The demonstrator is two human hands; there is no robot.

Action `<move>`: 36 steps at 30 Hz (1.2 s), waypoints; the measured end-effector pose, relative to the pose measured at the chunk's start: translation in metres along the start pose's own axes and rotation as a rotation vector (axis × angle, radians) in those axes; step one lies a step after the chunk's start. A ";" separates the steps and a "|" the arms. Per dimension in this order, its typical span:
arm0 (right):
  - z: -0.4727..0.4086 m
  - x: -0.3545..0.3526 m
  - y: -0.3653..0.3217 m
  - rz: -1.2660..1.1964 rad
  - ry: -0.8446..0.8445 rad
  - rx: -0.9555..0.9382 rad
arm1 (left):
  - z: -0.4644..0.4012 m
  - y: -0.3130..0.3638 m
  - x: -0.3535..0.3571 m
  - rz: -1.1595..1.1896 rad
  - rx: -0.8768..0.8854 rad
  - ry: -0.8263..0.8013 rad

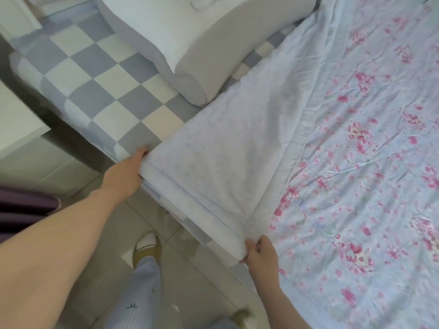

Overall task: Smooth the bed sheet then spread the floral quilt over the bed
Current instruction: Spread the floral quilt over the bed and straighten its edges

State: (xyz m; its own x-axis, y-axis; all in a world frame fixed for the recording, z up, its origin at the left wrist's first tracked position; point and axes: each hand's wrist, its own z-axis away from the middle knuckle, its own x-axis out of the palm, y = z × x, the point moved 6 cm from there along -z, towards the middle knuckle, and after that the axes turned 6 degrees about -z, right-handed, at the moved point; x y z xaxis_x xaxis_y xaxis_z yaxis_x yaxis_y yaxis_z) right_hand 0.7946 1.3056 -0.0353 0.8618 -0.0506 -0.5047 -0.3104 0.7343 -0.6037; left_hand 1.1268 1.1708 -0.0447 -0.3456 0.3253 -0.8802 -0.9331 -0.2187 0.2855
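Observation:
The floral quilt (356, 162), pale blue with pink blossoms, covers the right part of the bed. Its top band is folded back, showing the plain pale underside (225, 150). My left hand (129, 168) grips the folded edge at its corner by the bed's side. My right hand (260, 251) pinches the same folded edge lower down, where the flowered side begins. The blue-and-cream checked bed sheet (99, 74) lies bare toward the head of the bed.
A grey-edged white pillow (190, 43) lies at the head, touching the quilt's fold. A white cabinet (19, 129) stands left of the bed. My legs and slippered feet (147, 245) are on the tiled floor beside the mattress.

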 end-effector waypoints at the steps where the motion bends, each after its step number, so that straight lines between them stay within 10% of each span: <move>1: -0.001 0.002 0.001 0.021 -0.010 -0.002 | -0.002 0.000 -0.002 0.057 -0.008 -0.003; 11: 0.024 0.031 -0.007 0.350 0.102 -0.320 | 0.004 0.005 -0.001 0.377 -0.017 0.047; 15: 0.016 0.009 -0.009 0.140 0.282 -0.396 | 0.008 0.012 0.002 0.080 0.160 0.106; 23: 0.010 0.017 0.011 0.742 0.110 -0.600 | 0.005 0.010 0.012 -0.199 0.213 0.016; 29: 0.015 0.018 0.006 0.761 0.100 -0.910 | -0.002 -0.015 0.018 0.567 -0.213 0.082; 36: 0.003 0.031 0.007 0.680 0.101 -0.808 | -0.001 -0.011 0.004 0.988 -0.533 0.082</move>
State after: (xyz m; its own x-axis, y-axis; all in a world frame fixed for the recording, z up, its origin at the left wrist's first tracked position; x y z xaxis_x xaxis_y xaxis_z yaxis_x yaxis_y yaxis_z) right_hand 0.8202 1.3110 -0.0537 0.3812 0.1185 -0.9169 -0.9211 -0.0363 -0.3877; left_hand 1.1362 1.1736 -0.0517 -0.8835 -0.2657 -0.3859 -0.0853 -0.7186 0.6901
